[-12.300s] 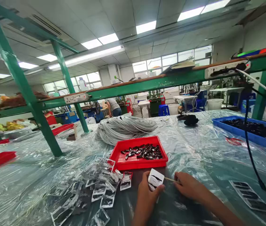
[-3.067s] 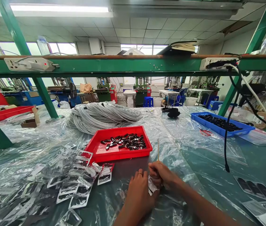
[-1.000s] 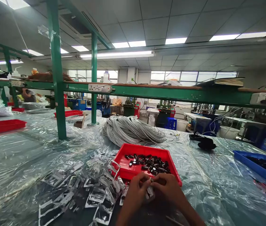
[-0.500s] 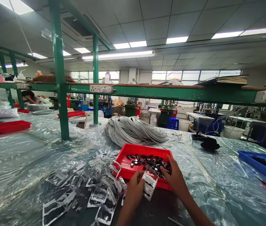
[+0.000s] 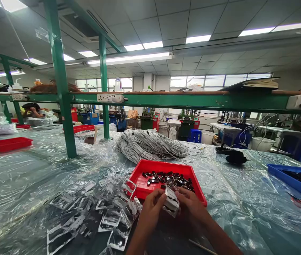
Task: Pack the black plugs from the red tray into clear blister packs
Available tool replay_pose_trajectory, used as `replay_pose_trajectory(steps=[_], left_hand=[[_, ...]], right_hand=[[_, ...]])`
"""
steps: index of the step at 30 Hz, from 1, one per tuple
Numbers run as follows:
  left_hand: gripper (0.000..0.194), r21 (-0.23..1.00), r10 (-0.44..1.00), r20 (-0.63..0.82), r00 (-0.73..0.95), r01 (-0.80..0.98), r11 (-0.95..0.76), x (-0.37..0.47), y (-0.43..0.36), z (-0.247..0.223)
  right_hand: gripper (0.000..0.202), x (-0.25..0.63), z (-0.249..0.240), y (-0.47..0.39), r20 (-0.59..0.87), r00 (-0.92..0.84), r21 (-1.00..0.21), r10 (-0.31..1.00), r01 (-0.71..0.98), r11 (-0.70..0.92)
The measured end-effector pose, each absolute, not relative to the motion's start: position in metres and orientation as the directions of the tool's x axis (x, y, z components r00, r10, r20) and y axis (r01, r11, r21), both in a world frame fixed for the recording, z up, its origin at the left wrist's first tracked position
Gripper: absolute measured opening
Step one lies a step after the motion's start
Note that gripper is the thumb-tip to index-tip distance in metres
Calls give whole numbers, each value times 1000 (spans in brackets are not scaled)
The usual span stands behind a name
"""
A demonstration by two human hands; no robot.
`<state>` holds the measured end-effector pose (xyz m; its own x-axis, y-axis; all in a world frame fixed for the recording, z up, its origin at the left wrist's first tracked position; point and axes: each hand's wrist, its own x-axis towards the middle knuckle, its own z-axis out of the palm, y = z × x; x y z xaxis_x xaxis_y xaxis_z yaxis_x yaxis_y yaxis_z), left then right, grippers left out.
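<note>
A small white-backed blister pack (image 5: 172, 202) with torn slots is between my two hands, in front of the red tray (image 5: 139, 193). My left hand (image 5: 152, 206) pinches its left edge between thumb and fingers. At its right edge my right hand (image 5: 190, 202) is closed on the pack, with some fingertips hidden behind it. Small black pieces with shiny parts (image 5: 175, 179) lie loose in the tray just beyond the hands. To the left spreads a heap of torn, white-edged clear packs (image 5: 110, 219).
A coil of grey cable (image 5: 150, 145) lies behind the tray. At right are a blue tray (image 5: 294, 179) and a black object (image 5: 235, 157). A green post (image 5: 66, 124) rises at left. A thin rod (image 5: 202, 247) lies near the front edge. Another person (image 5: 34, 111) sits far left.
My right hand has come down from over the tray's right side to the pack and closed on its edge. The pack has tilted and risen slightly in my left hand.
</note>
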<state>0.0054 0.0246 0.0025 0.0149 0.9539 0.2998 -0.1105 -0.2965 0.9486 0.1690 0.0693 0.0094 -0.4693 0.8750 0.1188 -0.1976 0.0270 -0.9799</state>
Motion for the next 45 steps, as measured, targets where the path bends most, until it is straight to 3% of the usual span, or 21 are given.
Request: replay_pose_trajectory(steps=[2, 4, 6, 8, 11, 16, 19, 24, 30, 38, 41, 45], left_hand=[[33, 940, 951, 309, 8, -151, -305, 7, 23, 4], [34, 945, 954, 300, -31, -128, -301, 9, 24, 4], [34, 954, 950, 295, -106, -24, -299, 11, 26, 3], [34, 952, 937, 302, -177, 95, -290, 12, 27, 2], [31, 948, 944, 304, -129, 140, -286, 11, 25, 3], [26, 949, 959, 247, 137, 163, -268, 5, 16, 12], [25, 942, 954, 226, 199, 207, -266, 3, 13, 16], [26, 932, 964, 201, 176, 268, -244, 1, 16, 14], [32, 958, 975, 151, 162, 219, -185, 7, 18, 10], [38, 971, 992, 109, -58, 222, -94, 17, 27, -4], [37, 969, 989, 122, -85, 227, -100, 16, 28, -4], [35, 960, 973, 160, -166, 256, -115, 16, 28, -2]], right_hand=[[49, 164, 2, 67, 28, -547, -956, 837, -259, -137], [52, 161, -2, 68, -10, -555, -965, 832, -213, -155], [51, 163, -2, 70, 49, -426, -998, 903, -46, 33], [43, 167, 3, 71, 244, -277, -932, 929, 199, 304], [28, 173, 12, 69, 404, -350, -769, 845, 370, 520], [31, 184, 18, 67, 261, -599, -811, 757, 289, 508], [27, 190, 17, 68, 237, -659, -792, 714, 294, 535], [18, 191, 12, 69, 240, -665, -750, 708, 336, 570], [14, 190, 9, 74, 231, -642, -726, 731, 386, 569], [16, 192, 5, 75, 225, -634, -746, 740, 377, 549], [8, 189, 1, 74, 323, -605, -698, 728, 368, 615], [8, 183, 3, 70, 520, -557, -546, 647, 365, 754]])
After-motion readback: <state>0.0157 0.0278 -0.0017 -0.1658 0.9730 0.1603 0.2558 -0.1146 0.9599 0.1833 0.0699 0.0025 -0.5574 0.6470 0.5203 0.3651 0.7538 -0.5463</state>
